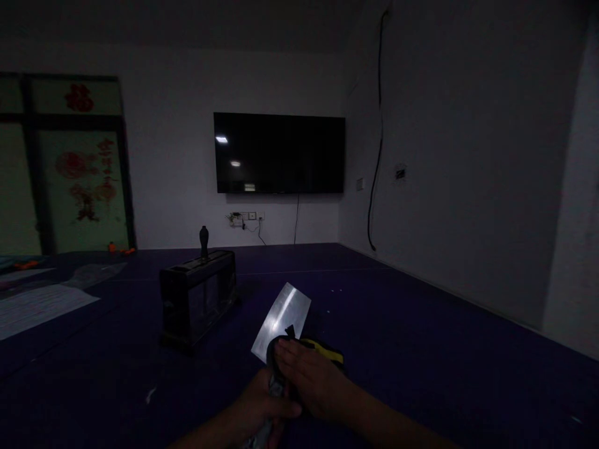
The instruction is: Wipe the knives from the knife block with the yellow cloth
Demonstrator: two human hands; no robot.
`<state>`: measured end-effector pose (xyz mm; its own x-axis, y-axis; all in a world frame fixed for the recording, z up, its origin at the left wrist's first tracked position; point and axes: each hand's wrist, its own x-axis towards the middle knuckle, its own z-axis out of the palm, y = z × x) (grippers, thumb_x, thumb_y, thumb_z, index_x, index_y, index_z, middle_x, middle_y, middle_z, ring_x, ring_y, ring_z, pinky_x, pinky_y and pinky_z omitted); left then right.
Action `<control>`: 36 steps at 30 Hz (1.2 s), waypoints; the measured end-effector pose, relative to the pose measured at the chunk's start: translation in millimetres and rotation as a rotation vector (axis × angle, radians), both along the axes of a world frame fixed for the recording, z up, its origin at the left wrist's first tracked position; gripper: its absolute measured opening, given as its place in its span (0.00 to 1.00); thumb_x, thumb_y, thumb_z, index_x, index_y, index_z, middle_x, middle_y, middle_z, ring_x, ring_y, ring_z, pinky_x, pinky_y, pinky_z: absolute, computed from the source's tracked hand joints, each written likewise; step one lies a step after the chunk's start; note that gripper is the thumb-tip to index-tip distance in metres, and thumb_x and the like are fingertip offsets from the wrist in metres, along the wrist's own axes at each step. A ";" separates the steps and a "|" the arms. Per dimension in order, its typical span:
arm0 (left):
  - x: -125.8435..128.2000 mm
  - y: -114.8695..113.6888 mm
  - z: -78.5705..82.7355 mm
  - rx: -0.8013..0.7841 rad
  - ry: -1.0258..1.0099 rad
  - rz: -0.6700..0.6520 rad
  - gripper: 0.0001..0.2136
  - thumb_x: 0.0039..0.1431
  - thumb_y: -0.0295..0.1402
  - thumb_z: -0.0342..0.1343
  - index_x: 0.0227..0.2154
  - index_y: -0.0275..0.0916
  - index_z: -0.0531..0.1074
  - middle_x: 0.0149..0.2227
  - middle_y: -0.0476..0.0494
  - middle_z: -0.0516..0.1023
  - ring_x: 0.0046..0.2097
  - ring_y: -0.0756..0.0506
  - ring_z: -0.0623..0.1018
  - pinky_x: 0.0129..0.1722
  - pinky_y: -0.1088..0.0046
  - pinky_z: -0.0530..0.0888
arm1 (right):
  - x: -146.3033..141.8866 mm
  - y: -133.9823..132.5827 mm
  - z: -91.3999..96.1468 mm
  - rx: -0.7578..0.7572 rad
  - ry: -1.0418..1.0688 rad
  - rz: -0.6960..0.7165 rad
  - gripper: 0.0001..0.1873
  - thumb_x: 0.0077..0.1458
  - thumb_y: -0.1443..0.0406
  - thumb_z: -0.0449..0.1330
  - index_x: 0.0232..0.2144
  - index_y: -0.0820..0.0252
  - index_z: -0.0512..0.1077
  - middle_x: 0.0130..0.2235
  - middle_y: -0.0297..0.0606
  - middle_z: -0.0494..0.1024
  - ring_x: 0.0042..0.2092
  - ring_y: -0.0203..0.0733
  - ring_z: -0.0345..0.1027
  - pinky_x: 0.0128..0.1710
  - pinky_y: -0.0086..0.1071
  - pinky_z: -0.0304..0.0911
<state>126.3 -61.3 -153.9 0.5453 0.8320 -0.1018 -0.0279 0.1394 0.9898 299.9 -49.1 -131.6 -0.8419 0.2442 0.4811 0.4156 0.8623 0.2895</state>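
A cleaver [282, 317] with a shiny rectangular blade points up and away from me, low in the middle of the view. My left hand [264, 402] is closed around a greyish handle below the blade. My right hand [311, 374] lies over a black and yellow object [327, 350], fingers bent together on it. This object covers the lower right of the blade; its kind is too dark to make out. Whether it touches the blade I cannot tell. Left of the hands stands a dark boxy frame [199, 296] with clear sides and a black knob on top.
A dark blue surface [397, 337] spreads around the hands, with small white scraps on it. White sheets [42, 305] and clear plastic lie at the left. A television [281, 153] hangs on the far wall, and a black cable [378, 156] runs down the right wall.
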 end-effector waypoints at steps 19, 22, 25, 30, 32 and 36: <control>1.5 -2.6 -3.5 -0.021 0.007 0.091 0.20 0.32 0.34 0.66 0.27 0.38 0.61 0.14 0.58 0.64 0.14 0.55 0.63 0.15 0.81 0.58 | 6.8 11.1 -7.7 0.082 0.116 -0.063 0.32 0.46 0.76 0.44 0.56 0.75 0.55 0.59 0.50 0.57 0.62 0.44 0.40 0.58 0.41 0.52; -2.6 -3.0 -3.7 -0.015 0.033 0.073 0.21 0.35 0.33 0.66 0.32 0.36 0.63 0.19 0.55 0.68 0.19 0.53 0.68 0.21 0.78 0.65 | 5.1 9.4 -9.5 0.055 0.101 -0.085 0.32 0.46 0.77 0.45 0.57 0.74 0.54 0.60 0.50 0.56 0.62 0.44 0.39 0.58 0.41 0.52; -3.9 -1.4 -6.4 0.024 0.049 0.102 0.23 0.33 0.30 0.67 0.36 0.35 0.65 0.26 0.50 0.72 0.27 0.50 0.73 0.29 0.74 0.69 | 2.4 7.4 -10.1 0.028 0.067 -0.089 0.32 0.47 0.76 0.46 0.57 0.74 0.53 0.60 0.50 0.54 0.63 0.45 0.37 0.58 0.42 0.51; 2.2 0.1 -7.4 0.081 0.051 0.185 0.30 0.27 0.26 0.67 0.40 0.34 0.67 0.39 0.41 0.74 0.42 0.43 0.73 0.39 0.70 0.70 | -3.8 -0.4 -4.8 -0.012 0.006 -0.043 0.31 0.50 0.75 0.47 0.58 0.71 0.53 0.61 0.48 0.53 0.63 0.44 0.35 0.59 0.41 0.46; 3.9 -2.3 -3.1 0.114 0.010 0.142 0.35 0.26 0.26 0.68 0.45 0.36 0.65 0.46 0.40 0.72 0.49 0.40 0.70 0.44 0.68 0.69 | -5.8 -3.9 -2.3 -0.037 -0.016 -0.024 0.30 0.51 0.74 0.48 0.58 0.71 0.53 0.61 0.47 0.52 0.63 0.43 0.35 0.60 0.41 0.45; 4.6 -6.8 5.0 0.148 -0.041 0.067 0.40 0.27 0.27 0.67 0.51 0.39 0.61 0.51 0.38 0.68 0.54 0.39 0.66 0.49 0.64 0.66 | -6.8 -5.5 -1.0 -0.072 -0.042 -0.019 0.29 0.53 0.73 0.48 0.58 0.71 0.53 0.62 0.46 0.50 0.63 0.43 0.34 0.60 0.39 0.44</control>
